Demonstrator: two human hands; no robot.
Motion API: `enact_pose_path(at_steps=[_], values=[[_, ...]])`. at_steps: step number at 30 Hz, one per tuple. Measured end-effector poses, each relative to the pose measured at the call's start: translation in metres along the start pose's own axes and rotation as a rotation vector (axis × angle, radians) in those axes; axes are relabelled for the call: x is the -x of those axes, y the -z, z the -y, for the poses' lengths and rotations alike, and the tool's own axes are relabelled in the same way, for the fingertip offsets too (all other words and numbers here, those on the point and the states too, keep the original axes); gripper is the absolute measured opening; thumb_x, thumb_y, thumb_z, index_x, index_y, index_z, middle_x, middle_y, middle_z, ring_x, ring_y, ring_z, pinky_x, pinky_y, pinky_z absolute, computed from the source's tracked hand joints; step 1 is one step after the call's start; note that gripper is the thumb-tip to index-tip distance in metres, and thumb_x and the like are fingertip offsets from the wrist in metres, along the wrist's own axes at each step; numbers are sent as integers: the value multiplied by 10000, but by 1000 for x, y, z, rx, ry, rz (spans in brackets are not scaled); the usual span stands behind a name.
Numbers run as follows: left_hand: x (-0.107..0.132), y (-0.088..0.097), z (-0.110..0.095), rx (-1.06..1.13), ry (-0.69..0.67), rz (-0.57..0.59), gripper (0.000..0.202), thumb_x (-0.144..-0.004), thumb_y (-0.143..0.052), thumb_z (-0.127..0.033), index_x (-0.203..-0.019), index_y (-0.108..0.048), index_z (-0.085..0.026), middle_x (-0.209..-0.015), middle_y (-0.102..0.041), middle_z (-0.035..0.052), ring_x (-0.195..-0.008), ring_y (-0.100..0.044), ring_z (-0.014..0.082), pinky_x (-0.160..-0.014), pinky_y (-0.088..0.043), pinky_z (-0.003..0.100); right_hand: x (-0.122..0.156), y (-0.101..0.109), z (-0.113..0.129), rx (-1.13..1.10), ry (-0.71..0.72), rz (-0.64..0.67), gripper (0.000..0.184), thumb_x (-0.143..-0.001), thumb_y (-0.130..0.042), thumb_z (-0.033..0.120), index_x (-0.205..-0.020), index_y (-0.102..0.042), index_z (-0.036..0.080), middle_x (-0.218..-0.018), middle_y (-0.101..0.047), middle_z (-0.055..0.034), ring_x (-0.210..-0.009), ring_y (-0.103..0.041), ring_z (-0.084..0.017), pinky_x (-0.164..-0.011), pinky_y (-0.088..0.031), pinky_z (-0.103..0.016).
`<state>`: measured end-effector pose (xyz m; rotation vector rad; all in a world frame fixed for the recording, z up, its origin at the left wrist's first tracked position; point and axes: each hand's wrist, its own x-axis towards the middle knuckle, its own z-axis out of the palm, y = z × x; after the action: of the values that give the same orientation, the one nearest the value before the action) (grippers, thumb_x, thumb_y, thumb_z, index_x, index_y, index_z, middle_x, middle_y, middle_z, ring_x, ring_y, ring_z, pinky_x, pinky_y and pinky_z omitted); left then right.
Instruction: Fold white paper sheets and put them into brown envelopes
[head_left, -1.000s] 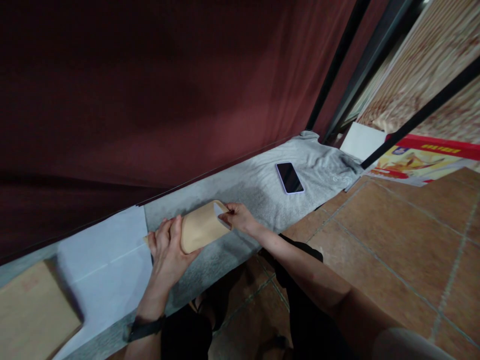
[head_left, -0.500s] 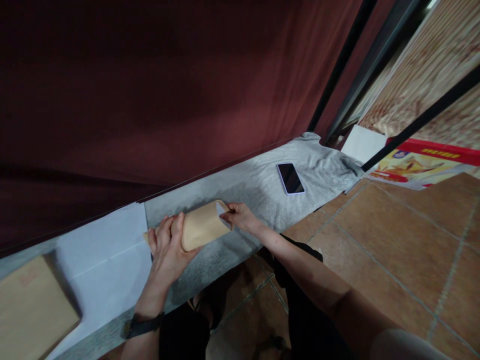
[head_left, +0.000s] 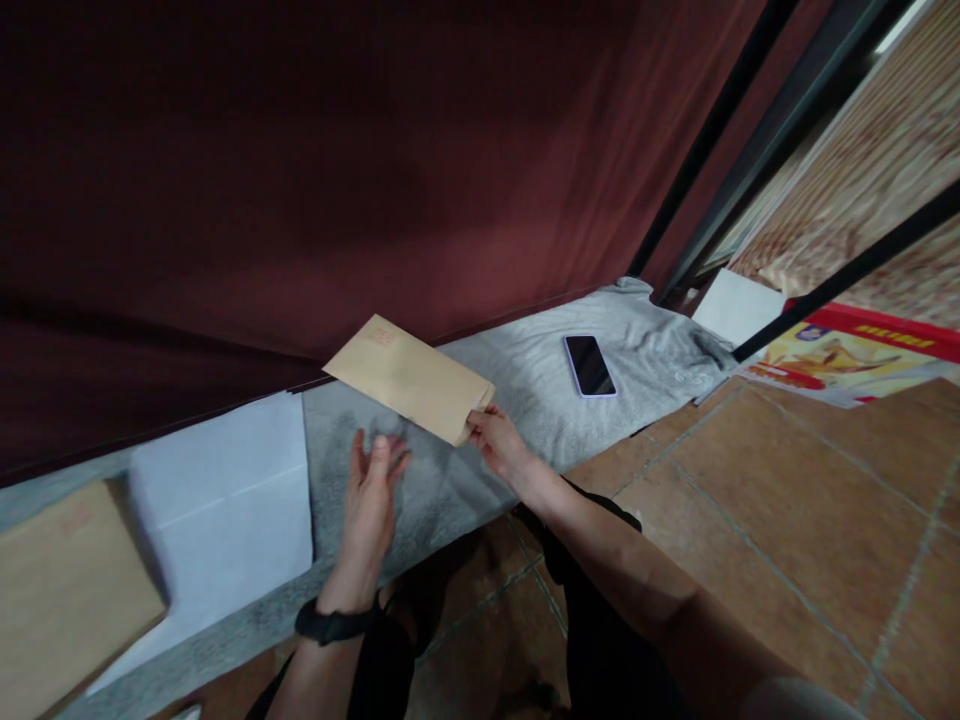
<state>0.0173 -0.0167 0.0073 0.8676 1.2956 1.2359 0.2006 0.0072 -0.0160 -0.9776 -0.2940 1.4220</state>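
My right hand [head_left: 501, 440] pinches the near corner of a brown envelope [head_left: 409, 377] and holds it lifted and flat above the grey cloth [head_left: 525, 380]. Red print marks the envelope's far corner. My left hand [head_left: 370, 500] hovers just below and left of the envelope, fingers stretched out and apart, holding nothing. A dark band circles my left wrist. White paper sheets [head_left: 217, 500] lie on the cloth to the left of my left hand.
A phone [head_left: 589, 365] with a dark screen lies on the cloth to the right. A stack of brown envelopes [head_left: 60, 590] sits at far left. A dark red curtain hangs behind. A colourful box [head_left: 840, 350] and tiled floor [head_left: 787, 500] lie to the right.
The envelope was curled between both hands on the cloth. My left hand has let go and opened, and my right hand has lifted the envelope, now flat, up off the cloth.
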Motion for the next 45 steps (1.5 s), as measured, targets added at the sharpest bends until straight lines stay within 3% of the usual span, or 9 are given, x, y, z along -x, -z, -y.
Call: enact_pose_path(at_steps=[3,9,18,24,30,33,38,42,45], values=[[4,-23,5,264,305,122,409,-913,-700,-474,-1193,-642,-183,-1112,-744,125,-1027,-735,230,-919,-610,393,7,-5,-15,1,15,11,238,-639,-687,133,-863,-656,206,-770,-749,19,-718,-701,-164,-659,-561,-255],[5,-38,14,332,322,56,267,-720,-859,-238,-909,-680,-182,-931,-770,27,-798,-725,145,-741,-608,285,16,-8,-27,60,43,29,198,-625,-723,184,-817,-682,207,-744,-747,7,-687,-672,-165,-600,-512,-241],[-1,-30,12,151,237,66,295,-772,-796,-208,-1033,-664,-171,-968,-781,60,-732,-737,163,-654,-605,275,20,0,-11,176,-91,121,138,-628,-690,192,-758,-648,211,-690,-691,42,-629,-603,-116,-619,-484,-212],[1,-13,6,-47,284,170,327,-802,-790,-250,-1081,-650,-153,-828,-769,50,-587,-716,169,-564,-567,266,23,13,13,287,-187,204,221,-747,-682,370,-876,-659,192,-762,-708,-1,-645,-645,-129,-611,-507,-231],[4,-3,9,-154,329,197,338,-731,-851,-274,-983,-656,-159,-761,-749,18,-529,-688,151,-513,-552,246,11,31,7,663,-31,158,225,-713,-744,322,-887,-657,211,-684,-640,47,-555,-548,-122,-521,-436,-236],[2,1,13,-276,316,107,291,-737,-837,-246,-907,-608,-185,-663,-701,-33,-463,-648,132,-457,-512,223,12,36,1,954,158,173,225,-777,-691,247,-1001,-676,231,-717,-650,37,-641,-598,-164,-641,-506,-283],[-1,5,17,-388,318,101,232,-790,-756,-174,-878,-544,-209,-580,-645,-61,-404,-612,137,-429,-479,226,27,32,-1,1459,653,339,410,-936,-530,176,-1331,-640,161,-1322,-666,-151,-1244,-604,-273,-1080,-475,-431],[-4,6,17,-442,314,116,263,-772,-785,-204,-862,-539,-219,-565,-631,-53,-403,-599,150,-430,-447,236,37,29,-13,1656,774,581,490,-1021,-502,251,-1508,-525,204,-1629,-446,-115,-1505,-404,-251,-1227,-358,-460],[-5,12,16,-604,255,85,255,-775,-781,-219,-852,-539,-237,-564,-610,-56,-426,-587,158,-459,-427,249,41,34,-27,1780,811,599,514,-1043,-515,311,-1546,-491,207,-1670,-373,-116,-1551,-340,-271,-1272,-274,-491]])
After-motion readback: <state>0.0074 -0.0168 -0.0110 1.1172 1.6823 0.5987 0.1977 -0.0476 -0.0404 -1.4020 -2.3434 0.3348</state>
